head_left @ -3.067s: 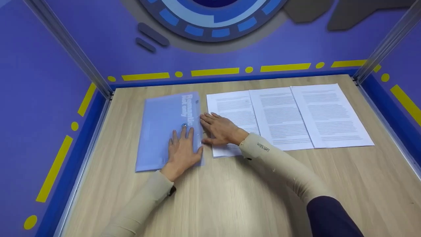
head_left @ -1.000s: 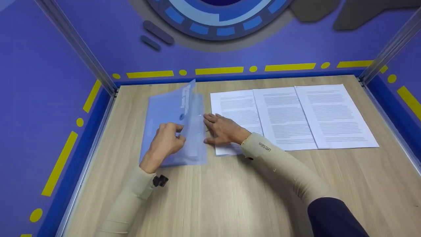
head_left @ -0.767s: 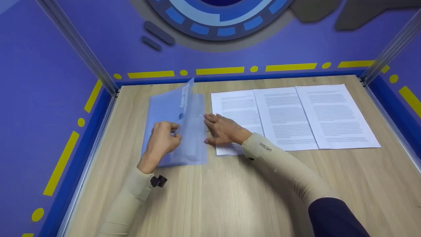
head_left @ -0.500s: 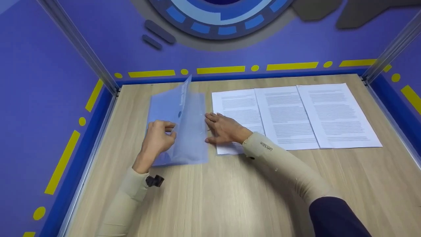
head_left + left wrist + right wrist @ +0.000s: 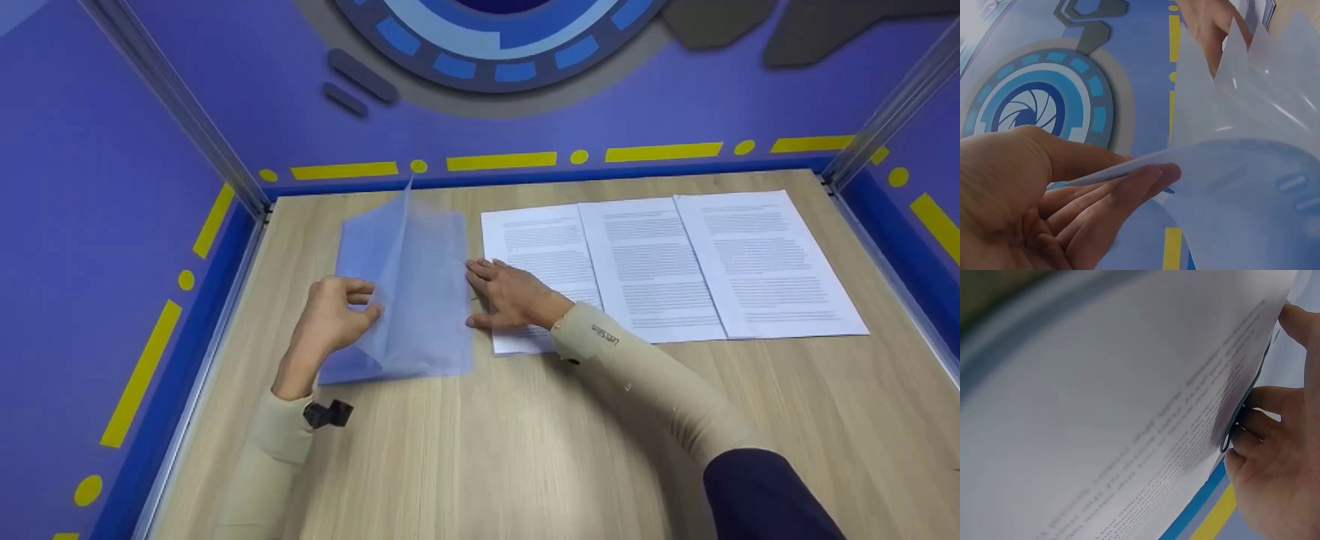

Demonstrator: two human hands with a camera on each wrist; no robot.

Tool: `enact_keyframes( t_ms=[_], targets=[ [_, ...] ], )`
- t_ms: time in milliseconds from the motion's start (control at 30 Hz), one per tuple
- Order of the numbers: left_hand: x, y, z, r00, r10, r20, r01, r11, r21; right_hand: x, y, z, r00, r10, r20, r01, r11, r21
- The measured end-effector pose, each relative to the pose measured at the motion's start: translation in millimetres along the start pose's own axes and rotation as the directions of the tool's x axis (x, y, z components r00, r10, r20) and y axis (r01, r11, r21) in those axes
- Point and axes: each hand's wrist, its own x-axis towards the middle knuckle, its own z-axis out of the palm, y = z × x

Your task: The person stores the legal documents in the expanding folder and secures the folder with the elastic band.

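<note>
A translucent blue plastic folder [image 5: 435, 300] lies on the left part of the table, its front flap [image 5: 390, 277] lifted and bent leftward. My left hand [image 5: 326, 319] pinches the flap's edge between thumb and fingers; in the left wrist view the hand [image 5: 1072, 197] has the thin sheet [image 5: 1230, 180] between them. My right hand [image 5: 510, 296] rests flat at the left edge of the leftmost printed stack [image 5: 536, 232], beside the folder's right edge. In the right wrist view, a dark looped cord or clip [image 5: 1233, 419] shows at the paper's edge by the fingers of the hand [image 5: 1280, 444].
Two more printed paper stacks, one in the middle [image 5: 645, 262] and one at the right [image 5: 765, 262], overlap in a row on the wooden table [image 5: 525, 450]. Blue panels [image 5: 480, 127] with yellow marks stand behind and at both sides.
My left hand took hold of the folder's flap and has moved left, lifting and folding the flap further over. The right hand has stayed in place.
</note>
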Motion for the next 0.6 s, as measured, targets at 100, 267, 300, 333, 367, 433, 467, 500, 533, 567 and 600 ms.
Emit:
enact_keyframes(
  t_ms=[100, 267, 300, 333, 367, 433, 467, 500, 533, 567, 600],
  targets=[
    [-2.3, -2.2, -5.8, 1.000, -0.009, 0.003, 0.009, 1.000, 0.009, 0.3, -1.5, -0.6, 1.000, 0.002, 0.007, -0.002, 1.000, -0.014],
    [-4.8, -1.2, -14.4, 0.999, 0.000, -0.049, 0.000, 1.000, 0.009, 0.4, -3.5, -2.8, 1.000, 0.000, 0.012, 0.000, 1.000, -0.028],
    [-5.2, -0.4, -16.5, 0.998, 0.002, -0.060, -0.002, 1.000, 0.010, 0.4, -3.6, -2.9, 1.000, 0.001, 0.013, 0.000, 1.000, -0.029],
    [-5.6, 0.5, -18.6, 0.997, 0.002, -0.071, -0.002, 1.000, 0.011, 0.3, -3.5, -3.1, 1.000, 0.005, 0.016, -0.004, 1.000, -0.026],
    [-5.9, 1.8, -20.8, 0.997, 0.002, -0.080, -0.001, 1.000, 0.013, 0.2, -3.4, -3.2, 1.000, 0.009, 0.020, -0.008, 1.000, -0.022],
    [-5.9, 3.9, -25.1, 0.995, 0.000, -0.096, 0.002, 1.000, 0.020, 0.2, -3.2, -3.3, 1.000, 0.018, 0.025, -0.018, 1.000, -0.016],
    [-6.0, 5.1, -26.9, 0.995, 0.000, -0.103, 0.003, 1.000, 0.025, 0.3, -3.2, -3.5, 0.999, 0.023, 0.030, -0.023, 1.000, -0.017],
    [-5.9, 6.3, -28.7, 0.994, -0.001, -0.109, 0.005, 0.999, 0.033, 0.6, -3.1, -3.4, 0.999, 0.028, 0.034, -0.027, 0.999, -0.017],
    [-5.8, 8.0, -30.1, 0.993, -0.002, -0.115, 0.007, 0.999, 0.039, 0.7, -3.1, -3.5, 0.999, 0.031, 0.037, -0.031, 0.999, -0.017],
    [-5.7, 9.8, -31.5, 0.993, -0.001, -0.120, 0.006, 0.999, 0.046, 1.0, -3.1, -3.5, 0.999, 0.032, 0.038, -0.032, 0.999, -0.019],
    [-5.5, 11.6, -32.8, 0.992, 0.000, -0.125, 0.006, 0.999, 0.053, 1.2, -3.1, -3.5, 0.999, 0.033, 0.040, -0.032, 0.999, -0.022]
  ],
)
